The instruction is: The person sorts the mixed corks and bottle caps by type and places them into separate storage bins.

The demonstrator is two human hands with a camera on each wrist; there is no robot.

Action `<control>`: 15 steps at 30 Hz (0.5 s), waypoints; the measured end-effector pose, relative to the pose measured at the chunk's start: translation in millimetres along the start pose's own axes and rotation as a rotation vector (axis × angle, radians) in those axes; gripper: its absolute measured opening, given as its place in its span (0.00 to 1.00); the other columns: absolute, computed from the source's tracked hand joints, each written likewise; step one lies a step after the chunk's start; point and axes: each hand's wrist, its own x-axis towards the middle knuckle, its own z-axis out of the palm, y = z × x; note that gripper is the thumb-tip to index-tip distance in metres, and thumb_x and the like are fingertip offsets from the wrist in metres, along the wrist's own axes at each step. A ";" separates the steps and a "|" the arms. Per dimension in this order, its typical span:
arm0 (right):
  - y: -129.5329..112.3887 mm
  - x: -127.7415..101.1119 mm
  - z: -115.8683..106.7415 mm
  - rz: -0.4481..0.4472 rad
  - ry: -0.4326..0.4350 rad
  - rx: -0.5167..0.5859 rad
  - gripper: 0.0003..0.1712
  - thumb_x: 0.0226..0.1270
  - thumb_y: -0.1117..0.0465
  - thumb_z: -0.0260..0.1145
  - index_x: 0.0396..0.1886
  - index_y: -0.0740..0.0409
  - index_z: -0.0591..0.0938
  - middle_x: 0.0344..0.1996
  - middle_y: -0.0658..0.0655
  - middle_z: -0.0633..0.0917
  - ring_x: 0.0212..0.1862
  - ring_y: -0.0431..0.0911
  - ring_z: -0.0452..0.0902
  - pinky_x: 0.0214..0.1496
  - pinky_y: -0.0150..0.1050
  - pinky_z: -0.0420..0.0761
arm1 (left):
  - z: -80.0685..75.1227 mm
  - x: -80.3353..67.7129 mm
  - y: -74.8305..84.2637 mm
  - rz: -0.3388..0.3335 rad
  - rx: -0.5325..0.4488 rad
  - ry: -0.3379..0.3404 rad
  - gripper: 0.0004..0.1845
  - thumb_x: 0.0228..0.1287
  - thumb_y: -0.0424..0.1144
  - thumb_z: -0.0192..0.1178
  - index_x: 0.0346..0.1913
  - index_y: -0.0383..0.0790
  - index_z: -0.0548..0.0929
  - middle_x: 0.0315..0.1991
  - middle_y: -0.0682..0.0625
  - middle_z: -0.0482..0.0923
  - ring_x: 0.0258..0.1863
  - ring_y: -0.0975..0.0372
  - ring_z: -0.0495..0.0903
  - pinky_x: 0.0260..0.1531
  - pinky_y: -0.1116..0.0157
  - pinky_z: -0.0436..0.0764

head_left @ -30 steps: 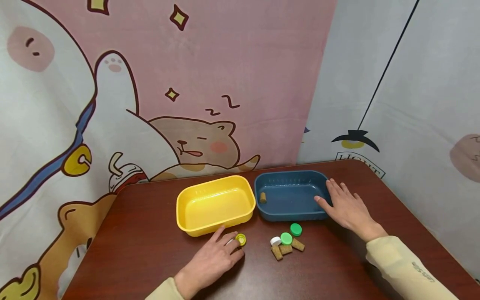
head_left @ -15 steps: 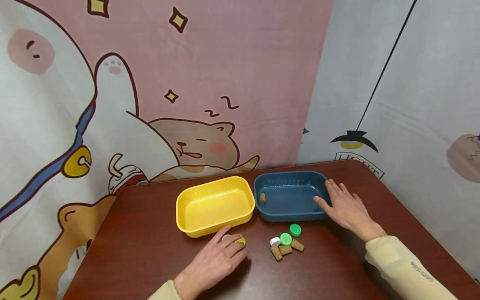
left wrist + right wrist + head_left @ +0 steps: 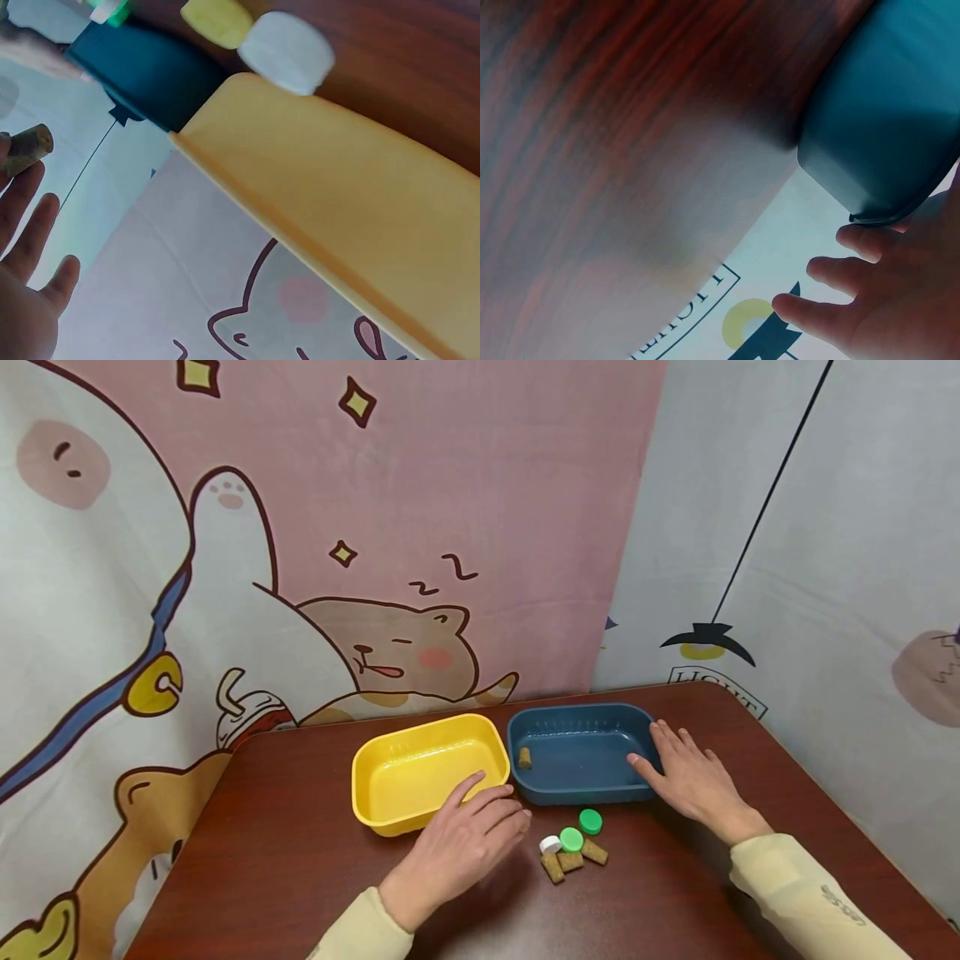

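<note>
Dark reddish-brown wooden table (image 3: 285, 860) with rounded corners, glossy finish. Behind it hangs a pink cartoon cloth (image 3: 420, 527): sleeping cat, yellow stars, white figure. To the right, a pale grey cloth (image 3: 825, 568) showing a black hanging lamp. Even indoor light.

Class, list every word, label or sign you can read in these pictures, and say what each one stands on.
"LIGHT": black capitals in a frame on the white backdrop under the lamp drawing, partly cut off by the table; the right wrist view shows part of it upside down.
"z z": sleep marks above the cartoon cat on the pink backdrop.
Grey print on the right sleeve: too small to read.
</note>
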 end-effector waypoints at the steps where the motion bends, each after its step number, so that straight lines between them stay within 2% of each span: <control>1: 0.2 -0.2 -0.3 0.000 0.000 0.001 0.54 0.77 0.31 0.51 0.80 0.72 0.55 0.78 0.77 0.56 0.76 0.77 0.49 0.69 0.79 0.51 | 1.5 4.6 -0.6 -0.007 0.002 0.018 0.15 0.63 0.45 0.75 0.52 0.49 0.90 0.48 0.57 0.88 0.60 0.60 0.81 0.72 0.51 0.67; 7: -0.1 -1.4 -2.1 -0.006 -0.001 0.015 0.53 0.78 0.32 0.51 0.80 0.72 0.55 0.78 0.77 0.55 0.76 0.77 0.49 0.70 0.79 0.51 | 12.9 31.8 -3.9 -0.076 -0.010 0.099 0.15 0.63 0.46 0.75 0.51 0.49 0.91 0.47 0.57 0.89 0.60 0.60 0.82 0.70 0.53 0.71; 15: -1.9 -2.5 -3.6 -0.010 0.002 0.015 0.53 0.78 0.33 0.52 0.80 0.72 0.55 0.78 0.77 0.56 0.76 0.77 0.50 0.69 0.79 0.51 | 37.0 59.3 -8.2 -0.205 -0.112 0.076 0.11 0.68 0.44 0.71 0.50 0.48 0.91 0.47 0.56 0.89 0.59 0.59 0.82 0.72 0.52 0.67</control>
